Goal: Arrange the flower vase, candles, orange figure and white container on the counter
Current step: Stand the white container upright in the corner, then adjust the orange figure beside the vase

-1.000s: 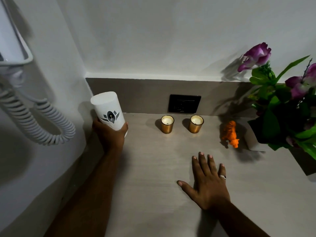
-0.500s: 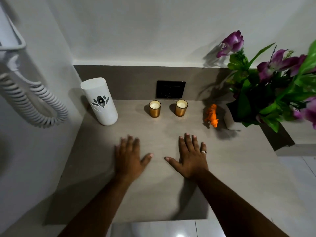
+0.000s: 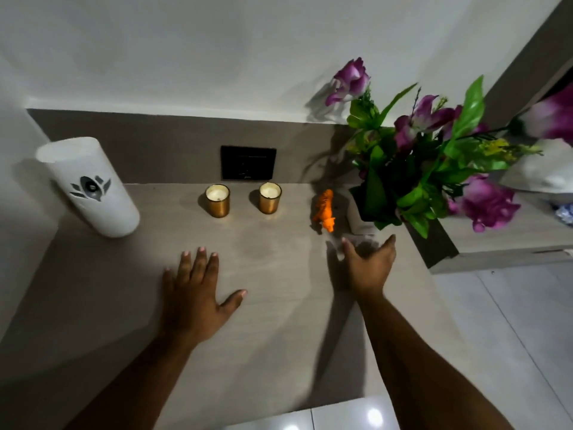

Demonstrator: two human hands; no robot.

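Observation:
A tall white container with a dark emblem stands at the counter's back left. Two gold candles sit side by side near the back wall. An orange figure lies right of them, beside the white flower vase, whose purple flowers and green leaves hide most of it. My left hand rests flat on the counter, fingers spread, empty. My right hand is raised and open just in front of the vase and the figure, touching neither.
The beige counter meets a grey backsplash with a black wall socket. A wall closes the left side. A lower shelf with white cloth lies to the right, and glossy floor tiles below the counter's front edge.
My left hand let go of the white container and came down flat on the counter. My right hand lifted off the counter and moved right toward the vase. The view shifted right.

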